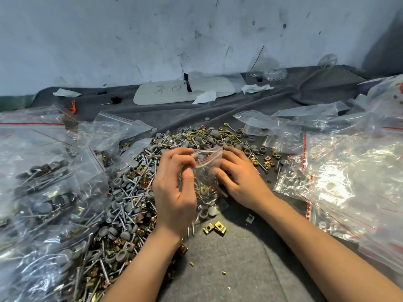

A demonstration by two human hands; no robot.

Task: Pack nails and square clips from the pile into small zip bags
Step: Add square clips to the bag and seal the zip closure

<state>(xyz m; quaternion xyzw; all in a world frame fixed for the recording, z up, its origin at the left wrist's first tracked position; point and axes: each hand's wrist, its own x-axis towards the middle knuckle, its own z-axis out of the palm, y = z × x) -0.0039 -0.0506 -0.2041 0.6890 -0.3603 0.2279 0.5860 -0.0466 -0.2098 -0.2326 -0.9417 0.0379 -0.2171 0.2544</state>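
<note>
Two hands, left hand (pixel 174 192) and right hand (pixel 242 179), are sharing one small zip bag (pixel 207 168). Two square clips (pixel 214 227) are lying loose; three crumpled tissues (pixel 205 97) are sitting behind; pile (pixel 135 192) uncountable.

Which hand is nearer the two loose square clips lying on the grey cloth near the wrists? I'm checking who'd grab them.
Left. The left hand has its wrist just left of the loose square clips; the right hand sits farther up and right, on the small zip bag.

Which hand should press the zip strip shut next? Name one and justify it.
Left. The left hand already has its fingers on the small zip bag at the red strip; the right hand steadies its side.
</note>
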